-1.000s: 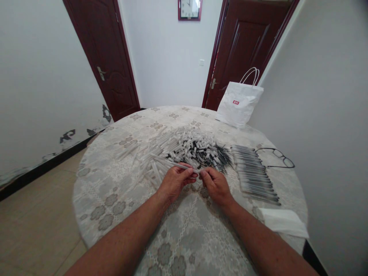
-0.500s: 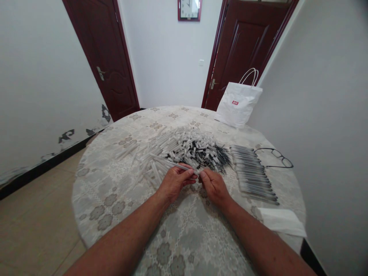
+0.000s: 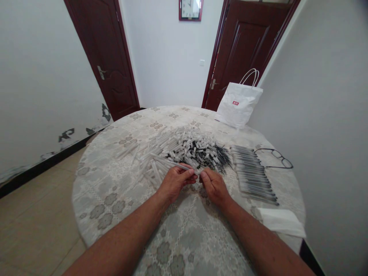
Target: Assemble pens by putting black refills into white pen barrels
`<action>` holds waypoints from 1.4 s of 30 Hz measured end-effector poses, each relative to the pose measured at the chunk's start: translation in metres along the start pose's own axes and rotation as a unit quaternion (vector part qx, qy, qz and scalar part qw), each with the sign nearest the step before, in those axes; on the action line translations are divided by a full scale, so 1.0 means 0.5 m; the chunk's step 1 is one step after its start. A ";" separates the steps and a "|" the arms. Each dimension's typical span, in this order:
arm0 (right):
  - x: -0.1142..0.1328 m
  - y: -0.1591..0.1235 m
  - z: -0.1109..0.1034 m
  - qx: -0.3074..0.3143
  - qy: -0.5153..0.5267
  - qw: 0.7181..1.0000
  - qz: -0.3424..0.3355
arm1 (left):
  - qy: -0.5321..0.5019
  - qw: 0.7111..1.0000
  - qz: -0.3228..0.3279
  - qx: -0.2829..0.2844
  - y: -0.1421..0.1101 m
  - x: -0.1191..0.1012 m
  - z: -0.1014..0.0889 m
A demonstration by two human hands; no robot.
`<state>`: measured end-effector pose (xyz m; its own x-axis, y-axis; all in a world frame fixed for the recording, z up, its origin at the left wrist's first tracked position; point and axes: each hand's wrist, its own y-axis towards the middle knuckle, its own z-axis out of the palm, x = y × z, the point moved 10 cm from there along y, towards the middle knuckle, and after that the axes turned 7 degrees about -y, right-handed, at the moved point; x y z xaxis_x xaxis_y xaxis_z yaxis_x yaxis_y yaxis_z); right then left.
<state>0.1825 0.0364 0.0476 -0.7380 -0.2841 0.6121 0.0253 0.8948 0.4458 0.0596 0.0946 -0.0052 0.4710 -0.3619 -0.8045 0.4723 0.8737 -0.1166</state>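
My left hand [image 3: 179, 180] is closed around a slim clear pen barrel [image 3: 181, 166] that slants down toward the right. Close beside it, my right hand [image 3: 211, 183] pinches at the barrel's right end; whatever small part its fingertips hold is hidden. Just beyond both hands lies a heap of pen parts: clear barrels [image 3: 153, 167] on the left, small white caps [image 3: 198, 138] in the middle, and dark refills [image 3: 222, 158] on the right. A row of pens [image 3: 253, 174] with dark ends lies side by side to the right of my right hand.
The round table wears a patterned cloth [image 3: 115, 184]. Black-framed glasses [image 3: 277, 154] lie beyond the pen row, and a folded white cloth or paper [image 3: 281, 222] sits at the right edge. A white paper bag [image 3: 240, 103] stands at the back right.
My right hand has shifted very slightly to the right. Otherwise the hands and the things on the table look the same.
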 end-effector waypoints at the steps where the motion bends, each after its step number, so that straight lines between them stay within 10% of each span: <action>1: -0.004 0.000 0.001 0.002 0.007 1.000 0.008 | -0.001 1.000 0.001 -0.002 0.000 0.000 -0.001; 42: 0.013 -0.004 -0.011 -0.006 0.012 1.000 -0.023 | 0.060 0.998 0.021 0.008 -0.008 -0.010 0.010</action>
<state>0.1815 0.0311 0.0544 -0.7216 -0.3330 0.6070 0.0001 0.8766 0.4811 0.0590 0.0914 0.0020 0.3983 -0.2826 -0.8727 0.4662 0.8817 -0.0728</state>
